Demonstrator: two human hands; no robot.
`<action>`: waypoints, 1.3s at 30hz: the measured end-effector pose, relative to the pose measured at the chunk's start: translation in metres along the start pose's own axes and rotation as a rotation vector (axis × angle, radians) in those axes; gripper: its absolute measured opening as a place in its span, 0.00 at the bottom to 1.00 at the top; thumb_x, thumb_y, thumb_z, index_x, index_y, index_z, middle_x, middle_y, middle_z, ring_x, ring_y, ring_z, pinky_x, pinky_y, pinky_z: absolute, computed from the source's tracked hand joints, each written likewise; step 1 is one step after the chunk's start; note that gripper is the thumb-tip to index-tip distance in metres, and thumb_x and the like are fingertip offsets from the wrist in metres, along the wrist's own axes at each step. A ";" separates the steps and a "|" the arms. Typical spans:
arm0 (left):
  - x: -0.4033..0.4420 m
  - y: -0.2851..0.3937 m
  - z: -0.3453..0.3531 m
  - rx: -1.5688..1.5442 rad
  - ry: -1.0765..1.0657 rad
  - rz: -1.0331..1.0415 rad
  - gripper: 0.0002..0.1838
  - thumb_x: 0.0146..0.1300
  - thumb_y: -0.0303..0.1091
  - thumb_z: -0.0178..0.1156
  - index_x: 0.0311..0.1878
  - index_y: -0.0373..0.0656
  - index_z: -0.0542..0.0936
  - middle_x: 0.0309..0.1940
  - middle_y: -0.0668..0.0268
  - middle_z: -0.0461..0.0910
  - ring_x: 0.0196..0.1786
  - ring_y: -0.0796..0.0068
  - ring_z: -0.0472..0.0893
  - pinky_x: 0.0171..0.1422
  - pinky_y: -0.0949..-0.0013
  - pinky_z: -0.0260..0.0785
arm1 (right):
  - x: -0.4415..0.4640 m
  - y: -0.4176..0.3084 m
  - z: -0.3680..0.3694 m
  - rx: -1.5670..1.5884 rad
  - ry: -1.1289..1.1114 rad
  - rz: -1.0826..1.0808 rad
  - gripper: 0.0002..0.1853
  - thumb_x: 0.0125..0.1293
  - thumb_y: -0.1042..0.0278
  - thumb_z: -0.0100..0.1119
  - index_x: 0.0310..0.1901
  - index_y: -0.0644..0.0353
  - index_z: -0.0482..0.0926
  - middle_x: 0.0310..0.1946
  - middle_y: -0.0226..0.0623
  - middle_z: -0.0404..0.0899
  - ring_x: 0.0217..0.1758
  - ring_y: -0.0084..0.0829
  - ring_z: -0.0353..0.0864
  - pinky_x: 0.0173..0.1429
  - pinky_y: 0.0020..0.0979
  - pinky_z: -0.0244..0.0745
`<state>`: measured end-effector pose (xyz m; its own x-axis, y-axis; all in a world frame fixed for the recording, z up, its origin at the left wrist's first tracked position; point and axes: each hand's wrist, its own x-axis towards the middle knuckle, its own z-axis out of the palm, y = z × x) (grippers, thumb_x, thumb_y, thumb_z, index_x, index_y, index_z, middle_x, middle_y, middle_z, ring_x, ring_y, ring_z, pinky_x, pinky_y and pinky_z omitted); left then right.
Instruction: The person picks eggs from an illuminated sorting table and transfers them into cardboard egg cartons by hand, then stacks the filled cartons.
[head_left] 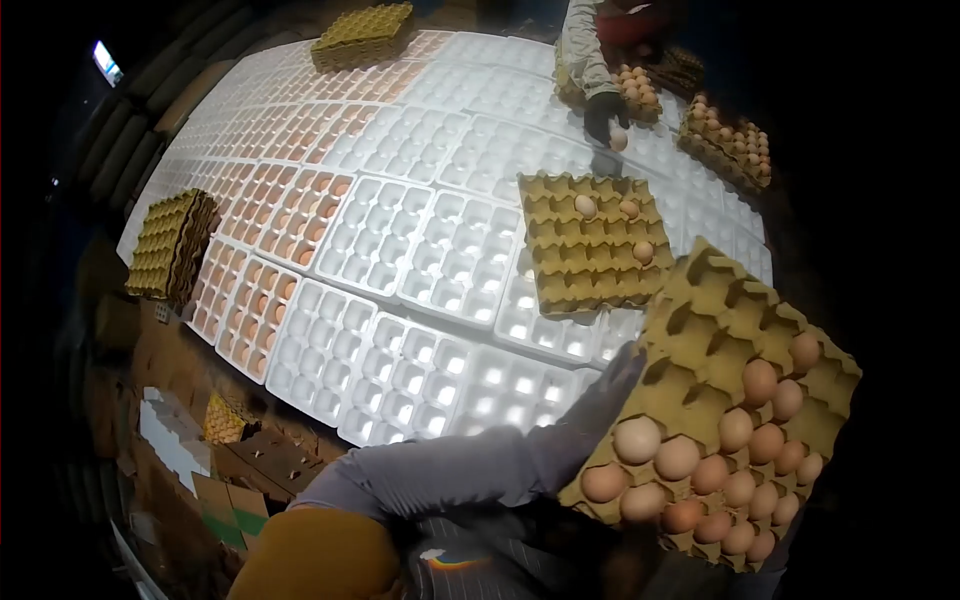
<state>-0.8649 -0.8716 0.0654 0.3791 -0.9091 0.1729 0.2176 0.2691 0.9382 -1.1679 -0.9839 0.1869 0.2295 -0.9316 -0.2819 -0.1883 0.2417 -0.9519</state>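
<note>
A yellowish cardboard egg tray (690, 355), tilted, is close in front of me at the lower right. Brown eggs (735, 430) fill much of its near half, while many of its far cups hold none. My left hand (622, 378), in a greyish covering, grips the tray's left edge, its fingers partly hidden by the tray. My right hand is out of sight; only a bit of grey shows by the tray's lower right corner. Just beyond, another cardboard egg tray (590, 245) with 3 eggs lies on the white foam egg trays (400, 370).
Across the table, another person's dark-gloved hand (602, 118) holds an egg (618, 139). Egg-filled cardboard trays (725, 140) stand at the far right. Stacked cardboard trays rest at the left (165, 245) and far end (360, 38). Flattened boxes (230, 500) lie on the floor.
</note>
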 end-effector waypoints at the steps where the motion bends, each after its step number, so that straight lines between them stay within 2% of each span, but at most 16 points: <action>1: -0.020 0.040 -0.021 -0.436 0.077 -0.171 0.31 0.81 0.48 0.47 0.79 0.47 0.56 0.73 0.48 0.64 0.68 0.49 0.72 0.72 0.61 0.68 | -0.019 0.001 0.029 0.020 -0.064 0.045 0.23 0.80 0.51 0.46 0.68 0.55 0.69 0.63 0.38 0.76 0.57 0.40 0.83 0.58 0.41 0.85; 3: -0.058 0.133 -0.054 -1.188 0.030 -0.509 0.29 0.81 0.50 0.47 0.77 0.48 0.60 0.67 0.53 0.71 0.64 0.60 0.76 0.68 0.64 0.72 | -0.052 0.004 0.084 0.069 -0.173 0.143 0.23 0.80 0.50 0.46 0.68 0.55 0.69 0.63 0.38 0.76 0.57 0.40 0.83 0.58 0.42 0.85; 8: -0.127 0.141 -0.156 -0.520 0.261 -0.510 0.28 0.82 0.47 0.45 0.78 0.46 0.59 0.71 0.59 0.70 0.68 0.63 0.75 0.71 0.58 0.70 | -0.082 0.037 0.199 0.300 -0.390 0.418 0.24 0.80 0.50 0.45 0.69 0.54 0.68 0.63 0.38 0.76 0.57 0.40 0.83 0.58 0.42 0.85; 12: -0.141 0.128 -0.215 -0.906 0.194 -0.633 0.28 0.82 0.50 0.42 0.77 0.46 0.62 0.69 0.59 0.72 0.65 0.61 0.77 0.68 0.55 0.74 | -0.081 0.093 0.247 0.385 -0.434 0.341 0.27 0.81 0.49 0.44 0.73 0.55 0.63 0.64 0.40 0.75 0.62 0.37 0.80 0.62 0.42 0.84; 16: -0.164 0.069 -0.269 -0.044 0.196 -0.465 0.27 0.80 0.44 0.47 0.76 0.40 0.64 0.69 0.56 0.72 0.67 0.59 0.75 0.73 0.59 0.68 | -0.074 0.114 0.259 0.254 -0.326 0.297 0.26 0.82 0.51 0.44 0.72 0.59 0.66 0.65 0.36 0.74 0.61 0.30 0.79 0.63 0.33 0.79; 20: -0.151 0.112 -0.297 0.244 0.399 -0.269 0.23 0.72 0.29 0.58 0.69 0.37 0.74 0.63 0.52 0.79 0.67 0.58 0.77 0.72 0.60 0.67 | -0.068 0.077 0.247 -0.357 -0.053 -0.211 0.19 0.74 0.63 0.60 0.62 0.64 0.78 0.58 0.38 0.81 0.60 0.27 0.78 0.65 0.32 0.73; 22: -0.152 0.152 -0.310 0.721 0.111 -0.190 0.23 0.67 0.30 0.65 0.65 0.40 0.78 0.60 0.59 0.81 0.66 0.64 0.77 0.71 0.61 0.68 | -0.094 0.033 0.280 -0.577 -0.209 -0.333 0.17 0.69 0.64 0.65 0.57 0.61 0.81 0.51 0.39 0.82 0.56 0.32 0.80 0.65 0.36 0.73; 24: -0.147 0.168 -0.279 1.201 -0.355 0.210 0.20 0.60 0.34 0.70 0.56 0.45 0.82 0.54 0.64 0.84 0.65 0.57 0.77 0.73 0.52 0.68 | -0.103 0.032 0.348 -0.744 -0.793 -0.898 0.18 0.63 0.65 0.69 0.54 0.60 0.81 0.48 0.40 0.81 0.54 0.38 0.81 0.66 0.40 0.73; 26: -0.153 0.147 -0.275 1.331 -0.440 0.254 0.20 0.59 0.36 0.71 0.55 0.45 0.82 0.54 0.64 0.84 0.66 0.57 0.77 0.73 0.49 0.67 | -0.109 0.061 0.381 -0.959 -0.775 -1.209 0.20 0.61 0.65 0.70 0.54 0.58 0.80 0.52 0.41 0.79 0.54 0.41 0.80 0.65 0.42 0.73; 29: -0.154 0.148 -0.272 1.255 -0.389 0.194 0.20 0.59 0.36 0.70 0.55 0.44 0.82 0.54 0.62 0.83 0.65 0.56 0.78 0.73 0.51 0.68 | -0.101 0.084 0.387 -0.886 -0.715 -1.197 0.21 0.62 0.63 0.70 0.55 0.58 0.79 0.55 0.41 0.76 0.54 0.41 0.79 0.66 0.45 0.73; 30: -0.153 0.155 -0.270 1.219 -0.366 0.163 0.21 0.60 0.36 0.70 0.56 0.44 0.82 0.54 0.61 0.83 0.65 0.56 0.78 0.72 0.52 0.69 | -0.104 0.073 0.385 -0.653 -0.759 -0.844 0.21 0.63 0.62 0.70 0.56 0.58 0.78 0.55 0.41 0.76 0.55 0.41 0.79 0.65 0.44 0.74; 32: -0.166 0.167 -0.276 0.477 0.027 -0.351 0.23 0.66 0.32 0.68 0.63 0.39 0.76 0.53 0.61 0.82 0.59 0.64 0.81 0.67 0.61 0.76 | -0.111 0.035 0.370 -0.192 -0.785 -0.141 0.22 0.64 0.60 0.70 0.56 0.57 0.78 0.54 0.42 0.76 0.55 0.40 0.79 0.65 0.44 0.74; 34: -0.164 0.197 -0.280 -0.409 0.412 -0.500 0.22 0.67 0.28 0.66 0.64 0.39 0.75 0.50 0.62 0.81 0.56 0.67 0.81 0.65 0.59 0.77 | -0.118 0.014 0.368 -0.520 -0.931 -0.219 0.22 0.68 0.55 0.66 0.58 0.58 0.78 0.52 0.38 0.77 0.56 0.36 0.80 0.60 0.39 0.76; 35: -0.180 0.169 -0.296 0.384 0.282 -0.238 0.21 0.67 0.28 0.65 0.62 0.39 0.75 0.45 0.61 0.80 0.51 0.69 0.82 0.58 0.61 0.81 | -0.127 0.012 0.376 -0.856 -1.019 -0.347 0.22 0.69 0.54 0.64 0.58 0.59 0.78 0.52 0.37 0.77 0.56 0.35 0.80 0.58 0.37 0.77; 36: -0.178 0.188 -0.296 -0.279 0.433 -0.566 0.20 0.66 0.33 0.68 0.59 0.37 0.77 0.44 0.64 0.79 0.47 0.72 0.83 0.50 0.67 0.82 | -0.136 0.013 0.384 -1.200 -1.089 -0.478 0.22 0.70 0.53 0.62 0.58 0.59 0.78 0.51 0.35 0.77 0.57 0.34 0.80 0.56 0.36 0.77; 39: -0.184 0.196 -0.256 0.929 -0.158 -0.391 0.20 0.61 0.38 0.73 0.53 0.41 0.81 0.49 0.60 0.78 0.37 0.70 0.84 0.40 0.68 0.79 | -0.149 0.049 0.390 -1.617 -1.106 -0.912 0.22 0.72 0.52 0.58 0.57 0.62 0.78 0.47 0.37 0.77 0.55 0.34 0.81 0.52 0.37 0.77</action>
<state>-0.6618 -0.5706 0.1406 0.2938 -0.9301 -0.2206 -0.5091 -0.3476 0.7874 -0.8384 -0.7277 0.1353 0.9017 0.0150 -0.4321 -0.0272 -0.9955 -0.0912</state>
